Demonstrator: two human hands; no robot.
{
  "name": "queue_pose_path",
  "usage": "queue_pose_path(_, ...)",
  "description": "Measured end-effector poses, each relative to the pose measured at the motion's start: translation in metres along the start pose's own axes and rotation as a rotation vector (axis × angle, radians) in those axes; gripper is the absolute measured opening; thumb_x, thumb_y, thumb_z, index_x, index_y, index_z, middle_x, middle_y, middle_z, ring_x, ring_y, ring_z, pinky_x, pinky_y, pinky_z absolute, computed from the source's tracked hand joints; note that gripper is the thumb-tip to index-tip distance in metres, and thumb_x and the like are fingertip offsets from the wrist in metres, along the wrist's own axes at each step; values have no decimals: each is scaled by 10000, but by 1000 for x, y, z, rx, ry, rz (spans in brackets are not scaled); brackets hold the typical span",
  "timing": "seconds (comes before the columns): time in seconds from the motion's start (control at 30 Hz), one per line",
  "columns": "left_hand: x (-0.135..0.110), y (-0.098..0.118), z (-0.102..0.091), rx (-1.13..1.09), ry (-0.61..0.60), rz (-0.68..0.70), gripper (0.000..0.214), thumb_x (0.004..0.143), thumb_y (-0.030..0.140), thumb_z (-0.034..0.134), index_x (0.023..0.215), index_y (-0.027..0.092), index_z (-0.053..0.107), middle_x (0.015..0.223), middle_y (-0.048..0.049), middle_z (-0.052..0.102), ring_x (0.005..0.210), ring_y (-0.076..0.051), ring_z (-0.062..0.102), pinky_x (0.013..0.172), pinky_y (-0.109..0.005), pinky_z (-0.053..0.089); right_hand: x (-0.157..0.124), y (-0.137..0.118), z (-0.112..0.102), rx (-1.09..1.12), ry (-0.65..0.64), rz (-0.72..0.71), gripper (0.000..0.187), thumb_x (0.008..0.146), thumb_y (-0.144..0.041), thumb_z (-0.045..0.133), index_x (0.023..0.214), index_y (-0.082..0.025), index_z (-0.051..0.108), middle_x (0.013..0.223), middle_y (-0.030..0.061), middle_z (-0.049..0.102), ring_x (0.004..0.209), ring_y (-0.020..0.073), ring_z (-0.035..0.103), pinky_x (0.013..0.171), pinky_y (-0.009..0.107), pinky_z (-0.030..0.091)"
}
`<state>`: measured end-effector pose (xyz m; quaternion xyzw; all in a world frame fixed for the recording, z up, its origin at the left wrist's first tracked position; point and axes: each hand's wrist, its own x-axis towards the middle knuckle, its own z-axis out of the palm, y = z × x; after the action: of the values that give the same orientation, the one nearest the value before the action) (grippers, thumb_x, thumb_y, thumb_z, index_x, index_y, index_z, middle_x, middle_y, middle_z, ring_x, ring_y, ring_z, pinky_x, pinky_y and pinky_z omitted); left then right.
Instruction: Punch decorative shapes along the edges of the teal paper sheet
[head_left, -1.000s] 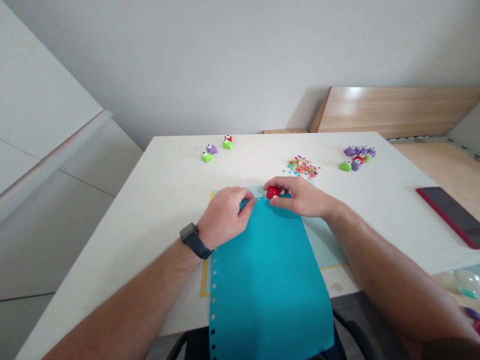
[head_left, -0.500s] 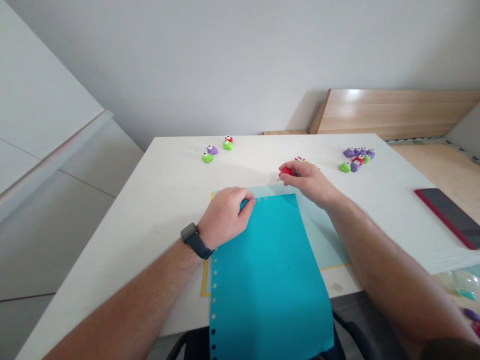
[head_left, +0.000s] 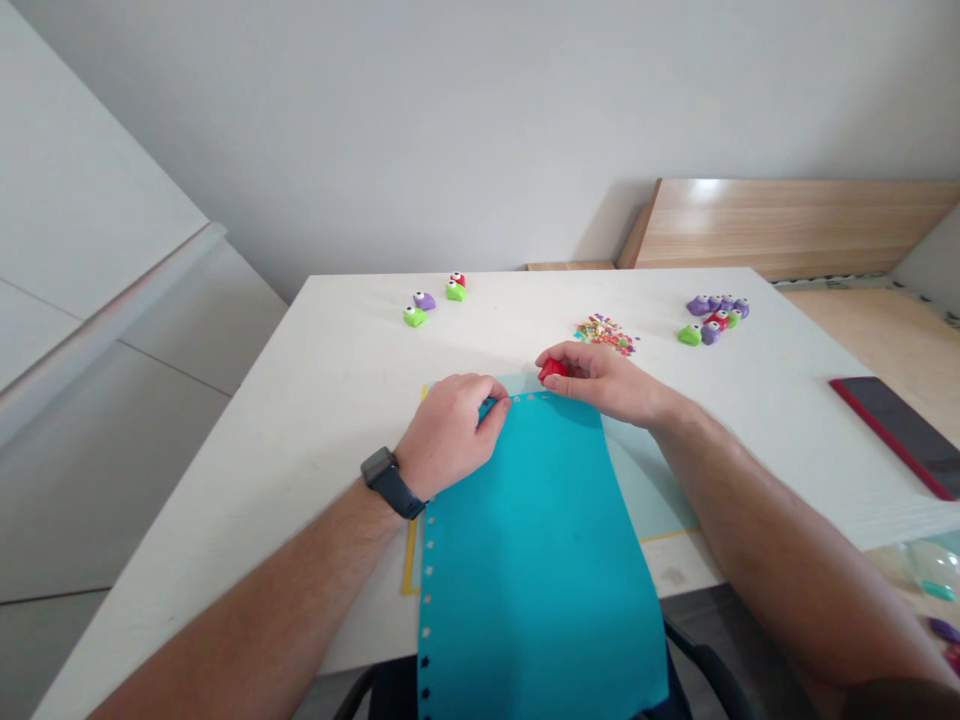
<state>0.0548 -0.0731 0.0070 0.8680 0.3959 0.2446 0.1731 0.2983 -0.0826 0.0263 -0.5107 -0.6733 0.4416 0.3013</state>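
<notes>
A teal sheet of paper (head_left: pixel 532 540) stretches from the table over its front edge toward my lap. Small star-shaped holes line its left and top edges. My left hand (head_left: pixel 456 428), with a dark watch on the wrist, pinches the sheet's top edge near the left corner. In my right hand (head_left: pixel 609 382) is a small red paper punch (head_left: pixel 553 371), gripped between thumb and fingers at the top edge, right of the holes. My fingers partly cover the punch, and I cannot tell whether the paper is inside it.
Colourful confetti (head_left: pixel 604 334) lies beyond my right hand. Several green, purple and red punches with googly eyes (head_left: pixel 716 318) sit at the back right, more (head_left: pixel 424 300) at the back left. A pale blue board (head_left: pixel 652 490) lies under the sheet. A red-edged phone or tablet (head_left: pixel 904 430) rests at right.
My right hand has brought the red punch left and nearer to me, onto the sheet's top edge, uncovering the confetti. My left hand keeps its pinch in the same place.
</notes>
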Motion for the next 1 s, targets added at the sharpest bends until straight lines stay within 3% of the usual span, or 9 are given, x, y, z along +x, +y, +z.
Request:
queue_pose_path(0.23,0,1,-1,3,-4,-5,162,976,276,531,930,197,664,942,-39,706,923,-221,637,845,-370,466,2,6,-1,-134,40,-29,354,873,-360,656,1168,-166,638,956,46,686,830,163,605,750,293,484)
queue_pose_path(0.53,0,0,-2,4,-5,-19,168,980,286,519,941,201,660,962,-39,712,934,-220,644,850,-369,470,-1,7,-7,-313,1,-30,352,847,-281,665,1190,-210,640,968,32,700,800,148,617,724,270,474)
queue_pose_path(0.77,0,0,-1,-7,-3,-9,175,975,293,523,957,207,675,969,-52,723,932,-226,658,841,-367,490,-2,5,-1,-228,-6,-83,345,831,-242,677,1171,-207,633,963,25,692,803,141,621,754,267,486)
queue_pose_path(1.0,-2,3,1,-110,-17,-20,221,957,331,575,1112,214,681,1074,-51,739,976,-215,690,884,-353,528,-3,-3,9,-186,14,-154,376,824,-217,685,1194,-206,624,1000,29,685,836,141,605,783,270,486)
